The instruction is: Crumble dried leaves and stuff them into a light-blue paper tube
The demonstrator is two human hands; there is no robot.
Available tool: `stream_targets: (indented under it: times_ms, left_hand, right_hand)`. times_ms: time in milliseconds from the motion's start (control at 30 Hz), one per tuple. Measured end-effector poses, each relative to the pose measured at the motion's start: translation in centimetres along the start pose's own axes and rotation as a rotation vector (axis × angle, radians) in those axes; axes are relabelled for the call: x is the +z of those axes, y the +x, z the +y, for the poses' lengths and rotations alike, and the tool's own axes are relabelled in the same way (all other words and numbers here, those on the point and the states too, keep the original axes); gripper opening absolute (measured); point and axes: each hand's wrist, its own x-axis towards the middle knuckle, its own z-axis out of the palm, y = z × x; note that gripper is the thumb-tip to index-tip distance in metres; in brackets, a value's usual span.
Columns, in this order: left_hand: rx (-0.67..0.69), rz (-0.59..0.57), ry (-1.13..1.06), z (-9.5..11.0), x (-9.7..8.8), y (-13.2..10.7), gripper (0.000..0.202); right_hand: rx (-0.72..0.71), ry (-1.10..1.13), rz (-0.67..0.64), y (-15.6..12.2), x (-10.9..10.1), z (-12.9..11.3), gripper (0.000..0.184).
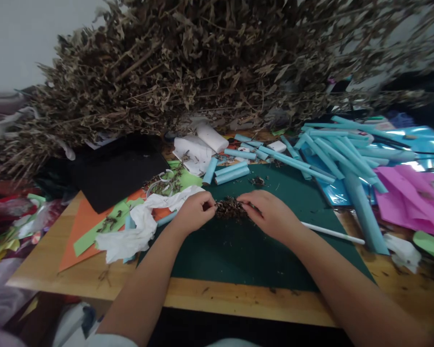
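Observation:
A small heap of crumbled dried leaves (231,208) lies on a dark green mat (238,255). At its left end, my left hand (196,210) is closed, thumb and forefinger pinching some of the leaves. My right hand (269,212) comes in from the other side, its fingers closed on leaves at the right end of the heap. What exactly sits between the fingertips is partly hidden. Beyond my hands, short light-blue paper rolls (232,173) lie on the mat's far edge. A thin white stick (332,233) rests to the right, partly behind my right forearm.
A large bundle of dried leafy stems (188,62) spans the back. Crumpled white tissue (139,231) and a black sheet (121,168) lie left. Long blue paper tubes (332,149) are piled at right, near pink sheets (415,197). The wooden table edge (246,301) runs in front.

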Motion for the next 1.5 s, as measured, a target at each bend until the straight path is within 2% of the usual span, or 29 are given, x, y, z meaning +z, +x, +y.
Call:
stream_targets:
  times_ms: [67, 133, 233, 333, 400, 500, 600, 767, 967, 1033, 1133, 1333, 1500]
  left_hand:
    - [-0.043, 0.0, -0.015, 0.0, 0.1, 0.1, 0.004]
    - [-0.038, 0.012, -0.007, 0.0, 0.1, 0.2, 0.017]
    - [0.056, -0.014, 0.081, 0.0, 0.0, 0.3, 0.029]
    - [0.123, -0.085, 0.102, 0.1, -0.2, 0.4, 0.024]
    - [0.067, -0.113, 0.031, 0.0, -0.3, 0.2, 0.019]
    - [-0.091, -0.127, -0.12, -0.1, -0.3, 0.0, 0.014]
    - [-0.165, -0.094, -0.135, -0.1, -0.4, -0.3, 0.017]
    - [-0.109, -0.024, -0.016, 0.0, -0.4, -0.5, 0.032]
    - [-0.011, 0.085, -0.021, -0.1, -0.3, 0.0, 0.023]
    - [-0.012, 0.082, -0.066, -0.3, -0.2, 0.1, 0.021]
    - [-0.087, 0.079, -0.255, -0.6, -0.2, 0.0, 0.02]
    - [-0.28, 0.09, -0.66, -0.3, 0.1, -0.3, 0.022]
    - [-0.322, 0.085, -0.634, 0.3, 0.5, 0.1, 0.018]
  right_hand:
    - [-0.054, 0.026, 0.011, 0.0, 0.0, 0.1, 0.023]
    - [-0.057, 0.047, 0.032, 0.1, -0.1, 0.2, 0.021]
    - [-0.006, 0.073, 0.053, 0.2, -0.3, 0.4, 0.016]
    - [0.051, 0.079, 0.068, 0.3, -0.5, 0.6, 0.012]
    - [0.096, 0.07, 0.071, 0.2, -0.6, 0.8, 0.011]
    - [0.165, 0.033, 0.068, 0.1, -0.7, 0.9, 0.014]
    - [0.153, -0.012, 0.082, -0.1, -0.9, 1.1, 0.024]
    - [0.095, -0.062, 0.103, -0.2, -1.1, 1.2, 0.035]
    - [0.13, 0.041, 0.146, 0.0, -1.0, 1.0, 0.015]
    - [0.164, 0.075, 0.137, 0.1, -1.0, 0.9, 0.01]
    - [0.191, 0.136, 0.109, 0.2, -0.9, 1.0, 0.005]
    - [0.204, 0.186, 0.057, 0.1, -0.6, 1.3, 0.014]
    - [0.184, 0.092, 0.058, 0.0, -0.6, 1.1, 0.033]
